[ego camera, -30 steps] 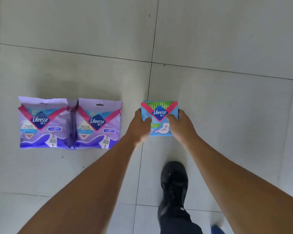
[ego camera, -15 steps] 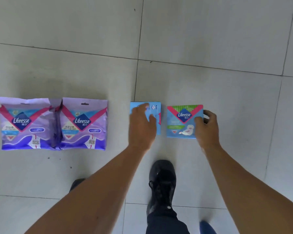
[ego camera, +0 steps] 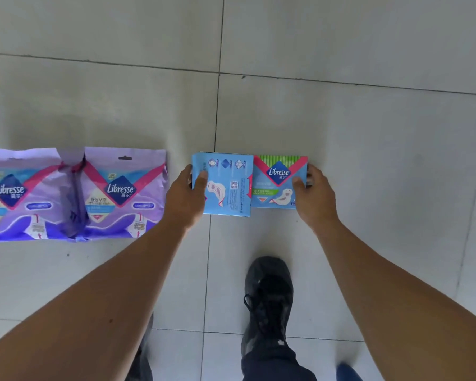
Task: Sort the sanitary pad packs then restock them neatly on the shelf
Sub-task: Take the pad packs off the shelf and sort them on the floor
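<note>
Two small blue pad packs sit side by side over the tiled floor. My left hand (ego camera: 186,195) grips the left blue pack (ego camera: 226,185), which shows its printed back and slightly overlaps its neighbour. My right hand (ego camera: 313,193) holds the right blue pack (ego camera: 278,182) by its right edge; its front shows the Libresse logo and a green top strip. Two larger purple Libresse packs lie flat on the floor to the left: one (ego camera: 124,193) near my left hand, the other (ego camera: 19,196) cut off by the frame edge.
Pale floor tiles (ego camera: 368,160) with grout lines fill the view. My black shoe (ego camera: 268,292) stands below the blue packs. No shelf is in sight.
One second ago both hands held a single stack of blue packs. They have split it into two packs, first apart, now brought edge to edge; the left one is back side up.
</note>
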`<state>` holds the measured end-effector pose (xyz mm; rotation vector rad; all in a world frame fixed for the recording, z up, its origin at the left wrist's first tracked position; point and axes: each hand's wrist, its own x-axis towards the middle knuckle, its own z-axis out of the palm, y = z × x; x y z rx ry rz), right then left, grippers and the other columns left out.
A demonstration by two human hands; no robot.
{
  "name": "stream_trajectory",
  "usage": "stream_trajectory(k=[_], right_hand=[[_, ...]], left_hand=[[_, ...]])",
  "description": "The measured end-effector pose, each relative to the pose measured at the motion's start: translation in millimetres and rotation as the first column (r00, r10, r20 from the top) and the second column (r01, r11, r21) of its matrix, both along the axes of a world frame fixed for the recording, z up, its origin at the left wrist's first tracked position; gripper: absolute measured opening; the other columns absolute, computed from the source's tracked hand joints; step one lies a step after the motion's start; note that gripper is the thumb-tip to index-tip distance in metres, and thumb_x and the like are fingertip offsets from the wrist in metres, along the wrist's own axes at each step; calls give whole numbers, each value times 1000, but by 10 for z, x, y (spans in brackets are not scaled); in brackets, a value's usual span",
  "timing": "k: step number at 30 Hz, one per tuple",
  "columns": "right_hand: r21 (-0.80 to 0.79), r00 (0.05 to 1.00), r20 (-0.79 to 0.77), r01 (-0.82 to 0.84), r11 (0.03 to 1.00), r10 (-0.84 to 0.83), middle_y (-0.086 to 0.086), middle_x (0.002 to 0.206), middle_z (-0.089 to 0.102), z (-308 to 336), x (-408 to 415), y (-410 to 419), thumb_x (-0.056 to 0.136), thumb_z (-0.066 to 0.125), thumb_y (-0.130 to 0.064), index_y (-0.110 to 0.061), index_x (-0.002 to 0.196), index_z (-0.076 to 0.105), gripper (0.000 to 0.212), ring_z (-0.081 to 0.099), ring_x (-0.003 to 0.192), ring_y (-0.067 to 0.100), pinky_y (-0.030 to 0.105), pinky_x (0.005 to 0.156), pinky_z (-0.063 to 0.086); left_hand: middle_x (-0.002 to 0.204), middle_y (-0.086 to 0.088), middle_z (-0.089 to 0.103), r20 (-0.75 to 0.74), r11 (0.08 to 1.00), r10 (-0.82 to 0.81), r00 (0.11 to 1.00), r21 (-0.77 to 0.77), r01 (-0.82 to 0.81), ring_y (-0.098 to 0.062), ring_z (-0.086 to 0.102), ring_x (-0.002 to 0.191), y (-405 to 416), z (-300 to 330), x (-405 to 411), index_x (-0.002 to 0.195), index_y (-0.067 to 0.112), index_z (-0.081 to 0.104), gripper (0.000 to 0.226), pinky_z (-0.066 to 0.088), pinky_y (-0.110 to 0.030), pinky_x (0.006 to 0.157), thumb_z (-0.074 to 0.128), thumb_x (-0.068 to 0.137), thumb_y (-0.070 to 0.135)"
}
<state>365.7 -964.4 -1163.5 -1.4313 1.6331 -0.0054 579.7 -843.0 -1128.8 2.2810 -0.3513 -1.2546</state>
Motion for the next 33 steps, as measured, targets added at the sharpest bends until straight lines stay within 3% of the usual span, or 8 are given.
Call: stream_trajectory(k=[3, 8, 12, 15, 18, 24, 28, 33], right_hand=[[-24, 998, -26, -56, 998, 55, 11, 116, 62, -58, 74, 21, 99, 52, -26, -13, 125, 55, 29, 65, 101, 20, 3, 54, 39], [-2, 986, -98, -138, 990, 137, 10, 116, 63, -21, 148, 47, 98, 54, -26, -10, 123, 56, 30, 64, 104, 24, 8, 59, 40], [-18, 960, -213, -188, 982, 179, 16, 129, 54, 335, 219, 89, 99, 51, -27, -7, 135, 47, 41, 53, 120, 30, 33, 91, 44], [-69, 895, -299, -366, 928, 330, 15, 135, 50, 772, 290, 215, 100, 48, -26, -8, 140, 42, 44, 47, 123, 30, 38, 95, 41], [-124, 807, -328, -552, 824, 491, 11, 134, 51, 1356, 444, 412, 98, 50, -27, -12, 138, 45, 44, 48, 119, 30, 41, 90, 46], [-294, 618, -450, -784, 547, 645, 12, 121, 63, 2939, 945, 937, 87, 61, -28, -8, 126, 59, 43, 60, 106, 34, 39, 72, 51], [-386, 559, -446, -825, 413, 699, 9, 120, 63, 4086, 1469, 1321, 85, 44, -35, -11, 124, 60, 49, 61, 106, 31, 40, 77, 50], [-503, 464, -375, -829, 245, 802, 8, 123, 62, 5250, 2229, 1970, 82, 42, -39, -15, 126, 58, 53, 61, 106, 30, 40, 78, 50]], left_hand=[[99, 1, 68, 68, 997, -71, 995, 39, 69, -10, 62, 72, 24, -3, 36, 120, 19, 55, 30, 43, -15, 56, 38, 103, 36], [102, -5, 66, 72, 993, -83, 994, 94, 76, -19, 59, 80, 81, -21, 94, 121, 16, 53, 34, 38, -20, 55, 31, 105, 36], [119, -13, 64, 40, 991, -39, 998, 131, 34, -19, 60, 89, 108, 107, 108, 133, 7, 44, 43, 38, -13, 49, 29, 105, 35], [138, -7, 54, 68, 994, -51, 996, 100, 44, -15, 58, 107, 145, 435, 120, 144, 11, 38, 45, 45, -14, 71, 35, 105, 32], [139, -8, 52, 236, 977, -204, 950, 103, 184, -23, 52, 123, 264, 954, 215, 137, 13, 46, 40, 49, -37, 93, 41, 102, 30], [119, -14, 64, 517, 834, -525, 677, 154, 530, -35, 58, 110, 631, 2510, 533, 127, 8, 57, 44, 43, -45, 90, 45, 90, 29], [118, -6, 65, 606, 849, -482, 633, 145, 509, -31, 59, 108, 1087, 3662, 765, 126, 14, 56, 50, 45, -46, 92, 35, 87, 38], [114, -6, 65, 738, 950, -289, 610, 145, 275, -30, 59, 105, 2029, 4878, 1079, 122, 18, 58, 44, 45, -45, 91, 42, 88, 38]])
